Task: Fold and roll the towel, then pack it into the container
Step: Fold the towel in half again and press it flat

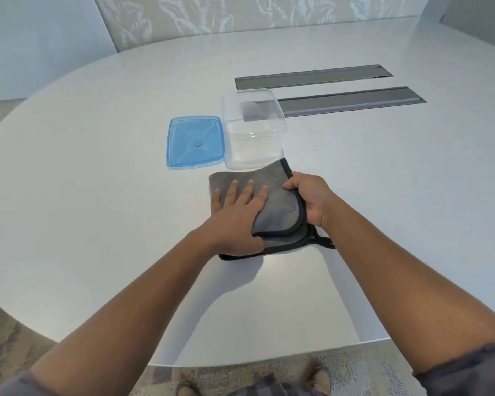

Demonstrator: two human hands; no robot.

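A grey towel [280, 204] with black trim lies folded on the white table [97, 195], its far corner touching the clear container. My left hand [237, 210] presses flat on the towel's left half, fingers straight and spread. At the towel's right edge, my right hand [309, 198] grips the trim, fingers curled over the top layer. The clear square container [253, 130] stands open and empty just beyond the towel. Its blue lid [195, 142] lies flat to the container's left.
Two long grey cable slots [352, 101] are set into the tabletop behind and right of the container. The table's rounded edge curves near me, with patterned carpet [240, 370] and my feet below it.
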